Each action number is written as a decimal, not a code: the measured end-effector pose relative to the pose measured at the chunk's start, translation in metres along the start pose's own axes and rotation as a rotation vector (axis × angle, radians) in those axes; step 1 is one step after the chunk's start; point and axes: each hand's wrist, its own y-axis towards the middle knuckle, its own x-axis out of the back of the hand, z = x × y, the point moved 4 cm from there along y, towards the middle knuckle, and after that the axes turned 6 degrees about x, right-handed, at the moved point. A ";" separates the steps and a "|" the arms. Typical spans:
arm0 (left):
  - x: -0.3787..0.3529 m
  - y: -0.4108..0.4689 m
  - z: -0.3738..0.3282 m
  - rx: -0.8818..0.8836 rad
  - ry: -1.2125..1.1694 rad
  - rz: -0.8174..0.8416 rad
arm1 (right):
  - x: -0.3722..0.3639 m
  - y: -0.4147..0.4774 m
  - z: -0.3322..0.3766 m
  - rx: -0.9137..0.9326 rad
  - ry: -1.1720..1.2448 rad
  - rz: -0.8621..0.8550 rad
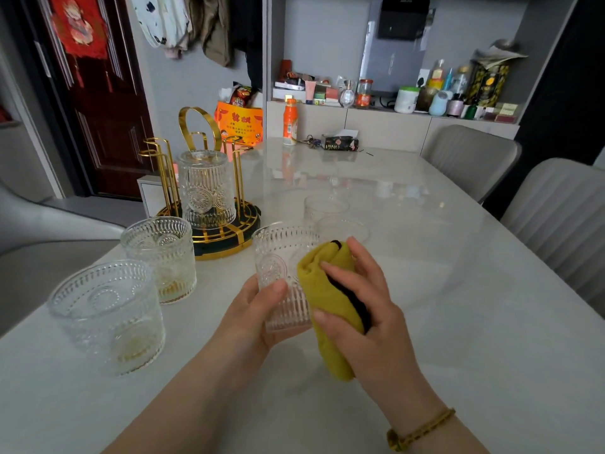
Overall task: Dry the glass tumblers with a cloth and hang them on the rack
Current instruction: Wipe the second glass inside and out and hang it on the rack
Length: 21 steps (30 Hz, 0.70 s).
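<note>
My left hand (253, 314) grips an embossed glass tumbler (281, 260) upright above the table. My right hand (366, 309) holds a folded yellow cloth (324, 290) with a black edge against the tumbler's right side. Two more tumblers stand upright at the left, one nearer (109, 314) and one farther (160, 257). A gold rack (209, 181) on a dark round base carries one tumbler (206, 188) upside down on a peg. Behind the held glass sit two clear glasses (325, 208), faint against the pale table.
The pale glossy table (425, 290) carries an orange drink bottle (289, 121), keys and a dark tissue pack (340, 143) at its far end. Two grey chairs (556, 217) stand on the right. A cluttered shelf (393, 96) runs along the back wall.
</note>
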 end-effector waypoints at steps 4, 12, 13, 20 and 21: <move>-0.003 0.000 0.006 0.051 0.040 0.096 | 0.008 0.002 0.006 0.084 -0.068 -0.088; -0.003 0.001 0.006 0.020 -0.004 0.090 | 0.019 0.005 -0.018 -0.259 0.179 -0.205; 0.001 0.003 0.004 0.010 0.001 0.065 | 0.014 0.005 -0.016 -0.233 0.147 -0.162; -0.003 0.002 0.011 0.063 0.142 0.091 | 0.020 0.003 0.003 0.062 -0.113 -0.233; -0.005 0.002 0.013 0.069 0.144 0.107 | 0.025 0.004 -0.001 -0.013 -0.027 -0.310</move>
